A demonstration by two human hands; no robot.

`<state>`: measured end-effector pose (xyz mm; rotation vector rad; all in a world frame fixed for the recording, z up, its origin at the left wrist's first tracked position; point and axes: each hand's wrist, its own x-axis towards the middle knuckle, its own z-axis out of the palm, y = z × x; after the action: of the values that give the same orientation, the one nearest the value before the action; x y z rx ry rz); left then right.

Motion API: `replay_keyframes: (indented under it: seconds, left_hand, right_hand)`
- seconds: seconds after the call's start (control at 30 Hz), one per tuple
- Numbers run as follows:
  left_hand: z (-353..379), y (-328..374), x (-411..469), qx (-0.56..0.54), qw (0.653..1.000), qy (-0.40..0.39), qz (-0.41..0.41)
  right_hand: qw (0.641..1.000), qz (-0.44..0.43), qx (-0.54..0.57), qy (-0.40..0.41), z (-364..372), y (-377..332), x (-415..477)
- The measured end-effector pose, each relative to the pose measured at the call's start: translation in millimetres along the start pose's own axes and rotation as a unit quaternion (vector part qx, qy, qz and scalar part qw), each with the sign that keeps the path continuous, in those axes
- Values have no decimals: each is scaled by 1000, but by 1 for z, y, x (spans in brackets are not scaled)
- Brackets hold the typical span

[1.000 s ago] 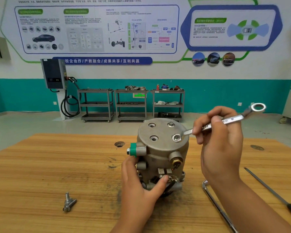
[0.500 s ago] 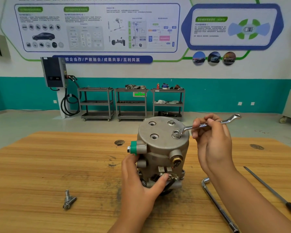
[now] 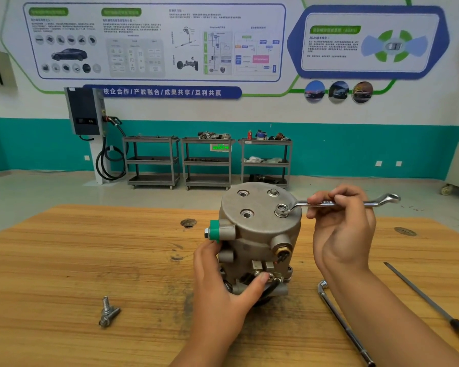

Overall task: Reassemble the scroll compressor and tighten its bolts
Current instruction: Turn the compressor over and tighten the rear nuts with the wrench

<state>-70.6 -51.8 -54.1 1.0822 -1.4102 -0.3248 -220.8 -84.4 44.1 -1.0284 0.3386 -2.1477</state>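
- A grey metal compressor (image 3: 260,234) stood upright on a wooden table (image 3: 64,260), with its flat round lid facing up
- The left hand (image 3: 223,282), at the near left side of the compressor, gripped its lower body, with the thumb curled across the front fittings and the fingers wrapped round the far side
- The right hand (image 3: 342,229), just right of the compressor's lid, was closed round the shaft of a silver wrench (image 3: 326,203), fingers curled over it
- The wrench's ring end sat over a bolt (image 3: 282,208) on the right part of the compressor's lid, and its other end pointed right, away from the compressor
- A second bolt (image 3: 273,192) sat in the far side of the lid with no tool on it
- Two round holes (image 3: 247,214) on the left half of the lid showed no bolt head, and it could not be told whether they take bolts
- The compressor looked to be back together, so the work seemed to be at the tightening stage, though how tight either bolt was could not be judged
- Well to the near left of the compressor lay a loose threaded fitting (image 3: 108,312), perhaps a part left to fit
- Near the compressor's right lay a bent bar (image 3: 339,321), and farther right a screwdriver (image 3: 435,308) with a yellow handle
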Motion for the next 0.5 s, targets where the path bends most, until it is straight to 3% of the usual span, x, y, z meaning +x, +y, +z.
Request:
replay_keyframes:
  seconds: [0.5]
  left_hand:
    - [-2, -2, 2, 1, 1000, 12, 4]
  right_hand:
    - [995, -62, -73, -33, 2, 7, -10]
